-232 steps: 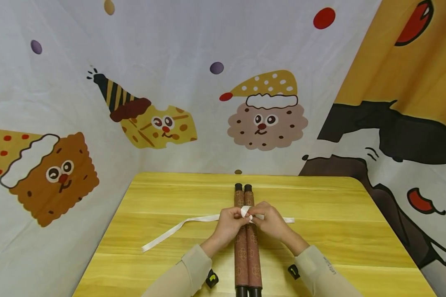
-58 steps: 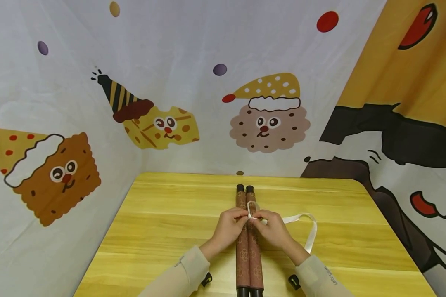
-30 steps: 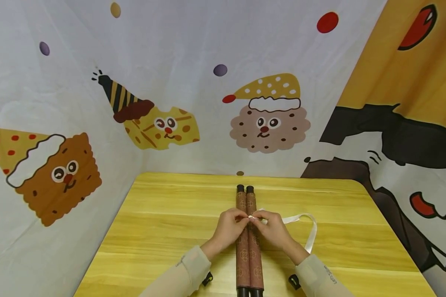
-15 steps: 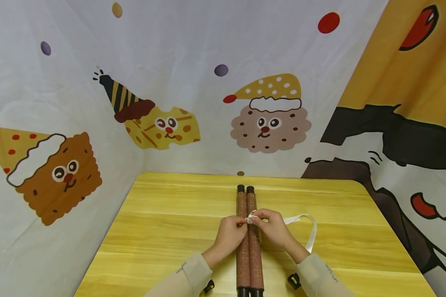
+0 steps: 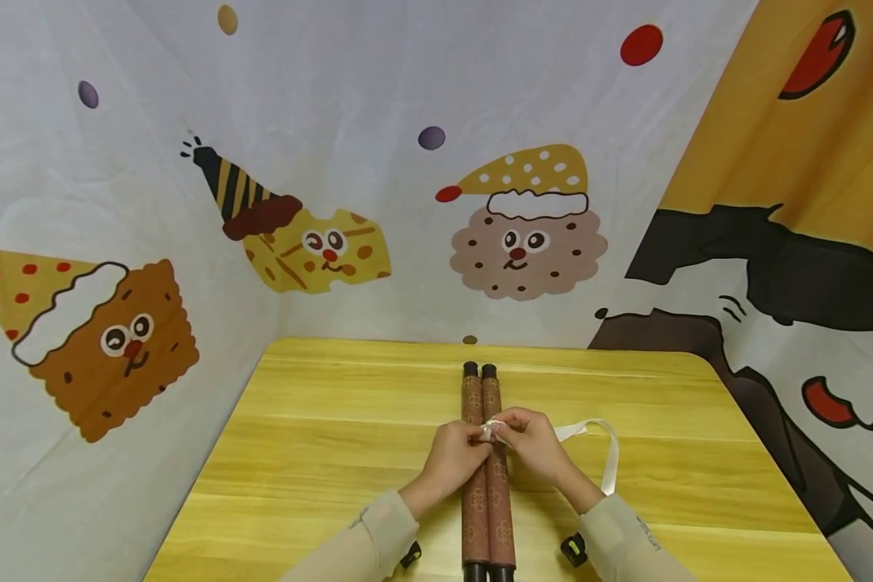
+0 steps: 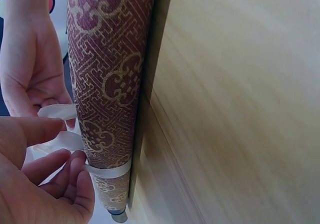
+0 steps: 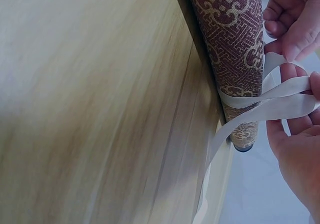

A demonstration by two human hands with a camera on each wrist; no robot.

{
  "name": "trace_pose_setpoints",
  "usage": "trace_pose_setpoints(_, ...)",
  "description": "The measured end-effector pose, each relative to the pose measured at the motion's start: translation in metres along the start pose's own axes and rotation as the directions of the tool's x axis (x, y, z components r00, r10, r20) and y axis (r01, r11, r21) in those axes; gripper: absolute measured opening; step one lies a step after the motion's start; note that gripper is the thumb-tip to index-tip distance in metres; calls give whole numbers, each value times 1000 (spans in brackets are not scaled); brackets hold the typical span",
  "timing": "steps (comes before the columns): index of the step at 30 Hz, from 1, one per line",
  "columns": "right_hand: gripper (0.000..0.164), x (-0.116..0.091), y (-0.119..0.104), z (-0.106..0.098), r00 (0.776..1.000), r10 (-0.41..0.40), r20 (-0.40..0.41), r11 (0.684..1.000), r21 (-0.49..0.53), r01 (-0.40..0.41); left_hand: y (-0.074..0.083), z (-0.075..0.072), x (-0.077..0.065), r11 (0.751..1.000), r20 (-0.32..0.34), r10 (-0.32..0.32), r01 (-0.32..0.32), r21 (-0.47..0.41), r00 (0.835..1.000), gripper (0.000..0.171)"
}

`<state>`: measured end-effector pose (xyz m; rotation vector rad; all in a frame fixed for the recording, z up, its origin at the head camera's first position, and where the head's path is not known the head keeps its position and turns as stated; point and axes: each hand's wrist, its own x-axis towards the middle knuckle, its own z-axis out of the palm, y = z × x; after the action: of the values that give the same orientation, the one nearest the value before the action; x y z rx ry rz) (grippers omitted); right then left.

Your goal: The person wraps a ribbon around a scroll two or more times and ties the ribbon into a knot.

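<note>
In the head view a brown patterned scroll, rolled from both ends into two rods [image 5: 477,501] with black tips, lies lengthwise on the table. A white ribbon [image 7: 285,106] goes round it past its middle. My left hand [image 5: 451,459] pinches a bit of ribbon over the rods from the left. From the right, my right hand [image 5: 534,444] holds a gathered part of the ribbon between thumb and fingers. The left wrist view shows the ribbon band [image 6: 111,172] snug round the roll and white loops between both hands. The ribbon's long tail [image 5: 612,465] curves across the table, right of the right hand.
The wooden table [image 5: 320,453] has a light, streaked top. Small black pieces with yellow-green marks sit beside the left sleeve [image 5: 387,529] and the right sleeve [image 5: 618,525]. A cartoon-printed cloth [image 5: 378,315] hangs behind the table's far edge and along its sides.
The ribbon's long tail, first stretched out to the left, now curves at the right. A loop standing above the fingers has flattened into a small bunch. The left hand has shifted slightly nearer.
</note>
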<state>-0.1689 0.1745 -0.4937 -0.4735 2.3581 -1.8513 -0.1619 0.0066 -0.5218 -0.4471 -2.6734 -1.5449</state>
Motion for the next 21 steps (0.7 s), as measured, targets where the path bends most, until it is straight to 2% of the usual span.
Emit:
trace_pose_setpoints(8, 13, 1, 5, 0, 1000, -27, 8, 999, 27, 27, -3, 1, 4, 1000, 0, 2, -2, 9, 1000, 8)
trace_pose_setpoints(14, 12, 0, 3, -1, 999, -36, -17, 998, -45, 35, -2, 1, 3, 1000, -9, -8, 8, 13, 1000, 9)
trace_pose_setpoints(18, 12, -1, 1, -3, 999, -36, -37, 995, -91, 32, -1, 0, 0, 999, -24, -12, 11, -41, 1000, 8)
trace_pose_setpoints(21, 12, -2, 1, -5, 998, -45, -44, 994, -100, 40, -1, -2, -2, 993, -29, -28, 24, -115, 999, 7)
